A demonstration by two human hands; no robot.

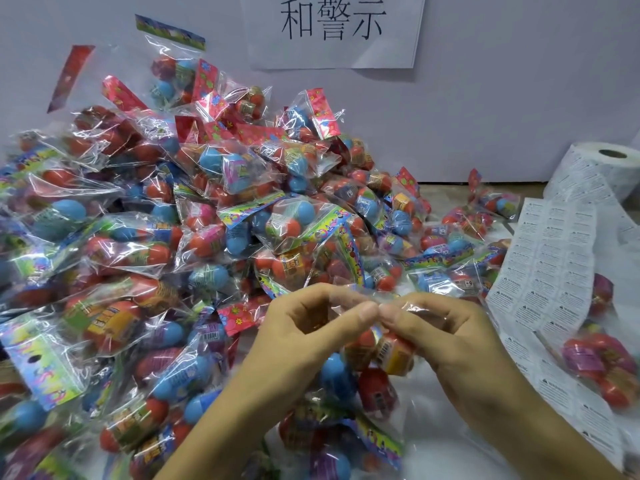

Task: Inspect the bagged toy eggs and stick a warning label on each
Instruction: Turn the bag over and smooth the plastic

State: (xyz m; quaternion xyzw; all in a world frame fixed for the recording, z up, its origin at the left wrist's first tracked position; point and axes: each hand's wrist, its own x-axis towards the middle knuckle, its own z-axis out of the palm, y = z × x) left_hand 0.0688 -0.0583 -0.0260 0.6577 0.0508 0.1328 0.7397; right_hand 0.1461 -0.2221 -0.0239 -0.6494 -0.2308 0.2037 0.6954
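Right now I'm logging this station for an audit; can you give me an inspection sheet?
Surface: white table, mostly covered.
Job's things: held bag of toy eggs; label strip running from label roll at right.
Clutter: large pile of bagged eggs left and centre.
Grips: left hand and right hand both pinch the held bag's top edge.
Cables: nothing seen.
Surroundings: pale wall with paper sign.

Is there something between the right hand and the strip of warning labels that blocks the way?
Nothing visible blocks it. The right hand and left hand pinch one bag of eggs; the label strip lies uncovered just to the right.
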